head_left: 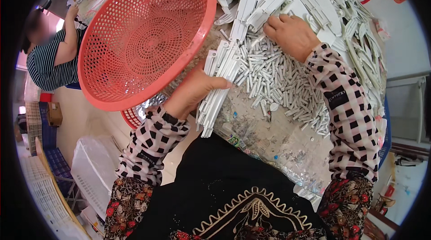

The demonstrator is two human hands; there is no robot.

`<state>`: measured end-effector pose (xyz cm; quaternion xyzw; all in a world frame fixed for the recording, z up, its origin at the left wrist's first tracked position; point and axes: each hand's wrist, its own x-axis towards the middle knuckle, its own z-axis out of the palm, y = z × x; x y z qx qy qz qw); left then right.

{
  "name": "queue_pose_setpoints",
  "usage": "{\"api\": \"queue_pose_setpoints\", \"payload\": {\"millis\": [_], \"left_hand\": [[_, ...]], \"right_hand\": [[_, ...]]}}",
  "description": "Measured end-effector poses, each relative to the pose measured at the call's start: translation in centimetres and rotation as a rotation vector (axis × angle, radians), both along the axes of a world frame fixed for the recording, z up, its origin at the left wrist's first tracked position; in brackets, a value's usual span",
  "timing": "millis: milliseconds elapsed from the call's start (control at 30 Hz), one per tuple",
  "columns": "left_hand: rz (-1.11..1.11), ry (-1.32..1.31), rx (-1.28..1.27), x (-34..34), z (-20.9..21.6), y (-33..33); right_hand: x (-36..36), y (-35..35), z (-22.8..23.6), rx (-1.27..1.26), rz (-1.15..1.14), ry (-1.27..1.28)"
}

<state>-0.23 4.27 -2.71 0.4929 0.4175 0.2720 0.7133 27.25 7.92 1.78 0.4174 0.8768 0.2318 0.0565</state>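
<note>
My left hand is closed around a stack of long white plastic strips, its thumb lying across them at the table's near-left edge. More white strips continue beyond the top end of the stack. My right hand is over the heap at the back of the table, fingers curled down beside a ribbed white strip. Its fingertips are bent in, and what they grip is hidden. Below and left of it spreads a pile of short white plastic sticks.
A red perforated basket stands tilted at the left, its bowl showing no contents. Curved white parts are heaped at the back right. Scraps litter the worn tabletop. A person in a striped top is at far left, near stacked crates.
</note>
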Motion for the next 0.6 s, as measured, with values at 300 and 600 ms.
{"api": "queue_pose_setpoints", "payload": {"millis": [300,600], "left_hand": [[0.071,0.435,0.367,-2.2,-2.4,0.2],[-0.043,0.757,0.771,-0.6,0.0,-0.7]], "right_hand": [[-6.3,-10.8,-3.1,-0.013,0.431,0.046],[-9.3,-12.6,-1.1,-0.517,0.046,0.493]]}}
